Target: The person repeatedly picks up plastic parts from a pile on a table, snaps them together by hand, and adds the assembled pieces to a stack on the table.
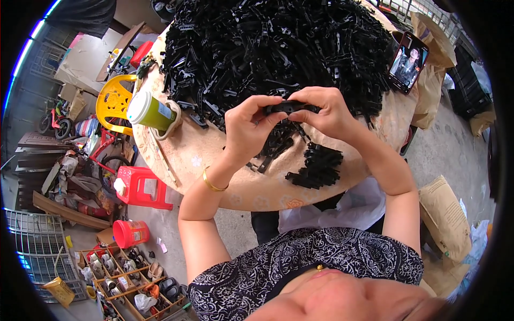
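Observation:
A small, narrow black plastic piece (289, 107) is held between both my hands above the near side of the round table. My left hand (249, 125) pinches its left end between thumb and fingers. The thumb and fingers of my right hand (327, 113) close on its right end. Beyond them a large heap of similar black plastic parts (267, 48) covers most of the table. Below my right hand lies a neat stack of black pieces (316, 167). A few loose parts (273, 152) lie beside it, partly under my hands.
The patterned tablecloth (235, 184) covers the round table. A green cup with a white lid (152, 111) stands at its left edge; a lit phone (408, 62) leans at the right. A yellow chair (115, 101), red stool (143, 187), red bucket (130, 234) and paper sack (444, 216) surround it.

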Demonstrator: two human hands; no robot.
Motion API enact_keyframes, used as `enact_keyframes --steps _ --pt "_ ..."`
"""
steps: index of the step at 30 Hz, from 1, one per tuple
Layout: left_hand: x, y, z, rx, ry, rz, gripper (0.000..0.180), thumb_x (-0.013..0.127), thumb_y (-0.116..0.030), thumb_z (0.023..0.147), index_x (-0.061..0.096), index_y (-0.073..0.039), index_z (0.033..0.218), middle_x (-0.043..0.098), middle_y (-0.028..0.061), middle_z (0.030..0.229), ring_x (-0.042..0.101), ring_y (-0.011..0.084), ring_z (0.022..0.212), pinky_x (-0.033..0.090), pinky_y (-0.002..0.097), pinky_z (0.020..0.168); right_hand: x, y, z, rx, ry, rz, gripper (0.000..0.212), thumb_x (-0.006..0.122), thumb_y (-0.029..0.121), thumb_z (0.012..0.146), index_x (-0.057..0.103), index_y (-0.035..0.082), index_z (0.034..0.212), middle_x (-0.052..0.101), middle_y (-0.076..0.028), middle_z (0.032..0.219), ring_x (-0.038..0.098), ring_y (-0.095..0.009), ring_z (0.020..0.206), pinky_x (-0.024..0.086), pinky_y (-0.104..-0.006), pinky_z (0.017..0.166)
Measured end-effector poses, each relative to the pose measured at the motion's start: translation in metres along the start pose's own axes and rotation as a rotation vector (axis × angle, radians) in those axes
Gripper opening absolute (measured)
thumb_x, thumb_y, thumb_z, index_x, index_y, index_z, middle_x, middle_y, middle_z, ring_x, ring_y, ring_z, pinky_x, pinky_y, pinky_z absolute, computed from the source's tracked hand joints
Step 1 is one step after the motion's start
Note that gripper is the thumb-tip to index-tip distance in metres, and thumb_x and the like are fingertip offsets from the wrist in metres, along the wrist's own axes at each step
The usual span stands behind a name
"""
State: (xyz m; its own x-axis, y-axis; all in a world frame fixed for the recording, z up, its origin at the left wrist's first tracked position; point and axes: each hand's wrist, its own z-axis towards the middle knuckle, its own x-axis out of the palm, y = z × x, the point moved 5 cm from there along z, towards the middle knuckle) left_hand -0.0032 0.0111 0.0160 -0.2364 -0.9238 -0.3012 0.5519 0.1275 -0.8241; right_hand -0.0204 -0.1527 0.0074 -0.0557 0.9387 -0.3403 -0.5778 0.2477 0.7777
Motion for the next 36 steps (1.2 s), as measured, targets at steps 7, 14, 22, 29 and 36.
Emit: enact_keyframes --steps 7,14,22,29,36 --pt "0.000 -0.004 0.006 -0.093 0.115 -0.037 0.027 0.069 0.006 0.077 0.061 0.004 0.102 0.066 0.0085 0.094 0.062 0.0101 0.083 0.052 0.0207 0.077 -0.001 0.003 -0.001 -0.147 -0.095 -0.089 0.023 0.074 0.009 0.072 0.066 0.001 0.092 0.066 -0.011 0.082 0.064 -0.023 0.070 0.051 -0.0281 0.062" --pt "-0.009 0.004 -0.003 -0.186 0.161 -0.024 0.026 0.068 0.006 0.078 0.059 0.002 0.102 0.066 0.0075 0.093 0.062 0.0102 0.083 0.052 0.0215 0.075 0.003 0.000 0.001 -0.117 0.085 0.035 0.027 0.076 0.015 0.073 0.066 0.000 0.094 0.064 -0.007 0.076 0.060 -0.014 0.066 0.049 -0.0257 0.061" --pt "-0.001 0.022 -0.027 -0.586 0.007 -0.486 0.022 0.061 -0.005 0.087 0.054 0.004 0.106 0.064 0.0117 0.088 0.065 0.0155 0.077 0.056 0.0260 0.070 0.012 -0.012 -0.001 0.202 0.267 0.095 0.025 0.074 0.018 0.078 0.068 -0.002 0.091 0.065 -0.004 0.073 0.058 -0.007 0.065 0.049 -0.0218 0.059" --pt "0.006 0.023 -0.025 -0.793 0.221 -0.539 0.038 0.048 -0.034 0.096 0.056 0.003 0.098 0.064 0.0149 0.077 0.065 0.0194 0.063 0.054 0.0266 0.055 0.009 -0.032 -0.002 0.442 0.397 0.327 0.043 0.051 0.037 0.094 0.067 -0.001 0.081 0.064 -0.006 0.065 0.057 -0.009 0.052 0.046 -0.0205 0.050" --pt "0.006 0.015 -0.039 -0.761 0.258 -0.303 0.036 0.047 -0.034 0.096 0.059 0.000 0.094 0.065 0.0109 0.074 0.061 0.0139 0.058 0.048 0.0211 0.048 0.003 -0.043 -0.002 0.510 0.292 0.234 0.047 0.052 0.040 0.093 0.066 0.000 0.073 0.063 -0.007 0.062 0.060 -0.009 0.055 0.045 -0.0218 0.048"
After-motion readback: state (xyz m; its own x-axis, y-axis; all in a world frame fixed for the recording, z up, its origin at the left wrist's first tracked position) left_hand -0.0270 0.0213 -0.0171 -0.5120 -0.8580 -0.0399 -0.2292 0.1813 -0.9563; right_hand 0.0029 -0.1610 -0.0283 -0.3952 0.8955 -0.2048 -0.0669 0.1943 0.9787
